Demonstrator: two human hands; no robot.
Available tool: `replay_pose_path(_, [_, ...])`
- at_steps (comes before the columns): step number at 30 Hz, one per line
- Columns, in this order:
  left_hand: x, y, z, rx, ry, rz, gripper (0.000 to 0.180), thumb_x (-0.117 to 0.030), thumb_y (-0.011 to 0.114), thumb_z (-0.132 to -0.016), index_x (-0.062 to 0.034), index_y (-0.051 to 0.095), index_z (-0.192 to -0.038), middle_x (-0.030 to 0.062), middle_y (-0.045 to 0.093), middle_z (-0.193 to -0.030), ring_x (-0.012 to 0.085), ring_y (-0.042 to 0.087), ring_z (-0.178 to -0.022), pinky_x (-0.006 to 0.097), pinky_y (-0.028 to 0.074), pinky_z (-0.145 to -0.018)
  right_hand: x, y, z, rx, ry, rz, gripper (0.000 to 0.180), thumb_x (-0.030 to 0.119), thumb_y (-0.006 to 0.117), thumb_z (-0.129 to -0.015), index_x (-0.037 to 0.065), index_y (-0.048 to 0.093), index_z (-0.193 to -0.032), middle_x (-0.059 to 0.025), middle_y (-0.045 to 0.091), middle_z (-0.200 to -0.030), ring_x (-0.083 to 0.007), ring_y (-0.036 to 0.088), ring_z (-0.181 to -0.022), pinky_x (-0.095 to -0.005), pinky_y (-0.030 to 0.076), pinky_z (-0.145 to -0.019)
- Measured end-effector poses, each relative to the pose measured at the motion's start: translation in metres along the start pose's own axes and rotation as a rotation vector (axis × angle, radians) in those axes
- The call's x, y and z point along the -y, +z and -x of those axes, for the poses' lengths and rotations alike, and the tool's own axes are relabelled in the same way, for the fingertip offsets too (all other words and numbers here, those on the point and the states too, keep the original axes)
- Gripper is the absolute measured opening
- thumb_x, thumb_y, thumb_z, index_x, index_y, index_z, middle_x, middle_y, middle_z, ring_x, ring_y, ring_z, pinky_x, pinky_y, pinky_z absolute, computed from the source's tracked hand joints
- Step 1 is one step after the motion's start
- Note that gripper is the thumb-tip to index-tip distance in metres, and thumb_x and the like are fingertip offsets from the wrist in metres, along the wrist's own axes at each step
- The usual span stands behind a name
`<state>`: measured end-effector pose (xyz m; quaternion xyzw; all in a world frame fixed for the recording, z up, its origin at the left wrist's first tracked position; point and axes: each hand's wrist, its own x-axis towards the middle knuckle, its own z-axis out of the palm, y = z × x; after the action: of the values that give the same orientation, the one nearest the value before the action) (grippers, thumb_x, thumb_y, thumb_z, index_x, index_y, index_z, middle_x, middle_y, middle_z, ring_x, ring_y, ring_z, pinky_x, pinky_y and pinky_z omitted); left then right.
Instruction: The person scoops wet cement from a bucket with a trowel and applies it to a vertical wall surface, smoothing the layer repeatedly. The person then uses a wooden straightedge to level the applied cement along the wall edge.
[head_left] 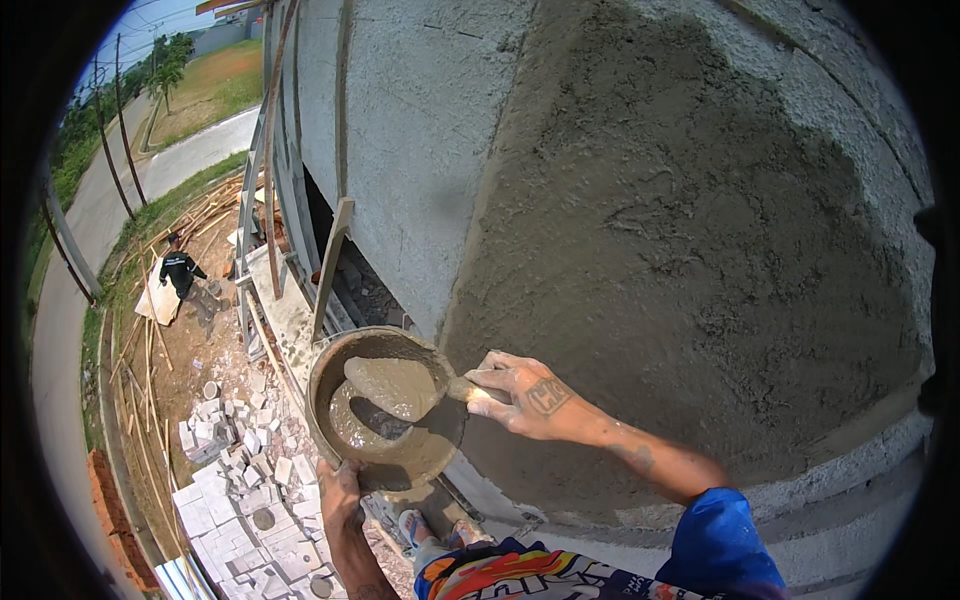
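Observation:
My left hand grips the near left side of a round bucket, which is tilted so its mouth shows. Wet grey mortar lies inside it. Closed around the handle of a trowel is my right hand. The trowel's blade is over the bucket's mouth and carries a heap of mortar. To the right stands a wall with a broad patch of fresh, rough mortar; my right forearm crosses in front of it.
A smooth grey wall strip borders the patch. Wooden poles and a plank rise beside the bucket. Far below on the left are piled pale blocks, scattered timber and a person in dark clothes. My feet stand high above the ground.

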<state>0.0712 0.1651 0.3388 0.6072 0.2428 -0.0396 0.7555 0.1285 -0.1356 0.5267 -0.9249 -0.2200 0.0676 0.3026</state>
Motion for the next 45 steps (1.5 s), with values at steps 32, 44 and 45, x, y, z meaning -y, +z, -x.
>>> replay_pose_path(32, [-0.057,0.087,0.042,0.157,0.663,-0.756,0.026,-0.009,0.065,-0.082,0.0055,0.062,-0.103,0.0235,0.065,-0.087,0.0351,0.066,-0.075,0.044,0.053,-0.070,-0.047,0.072,0.040,-0.023,0.097,0.848,0.028,0.007,0.066,-0.085,-0.004,0.069,-0.111,-0.0196,0.058,-0.127,-0.0333,0.065,-0.107,-0.0423,0.059,-0.083])
replay_pose_path(44, [-0.034,0.081,0.046,0.201,0.385,-0.591,0.038,-0.017,0.063,-0.082,0.0009,0.063,-0.116,0.0141,0.066,-0.093,0.0248,0.062,-0.080,0.039,0.051,-0.075,-0.084,0.116,0.077,-0.067,0.226,-0.044,0.045,0.025,0.072,-0.093,-0.003,0.067,-0.127,-0.0181,0.063,-0.116,-0.0392,0.066,-0.104,-0.0477,0.053,-0.090])
replay_pose_path(45, [-0.033,0.078,0.047,0.155,0.286,-0.585,0.038,-0.018,0.064,-0.082,0.0009,0.062,-0.115,0.0147,0.066,-0.095,0.0250,0.062,-0.083,0.039,0.051,-0.077,-0.081,0.112,0.077,-0.066,0.189,-0.071,0.045,0.025,0.072,-0.093,-0.004,0.067,-0.127,-0.0185,0.063,-0.115,-0.0393,0.066,-0.104,-0.0475,0.053,-0.091])
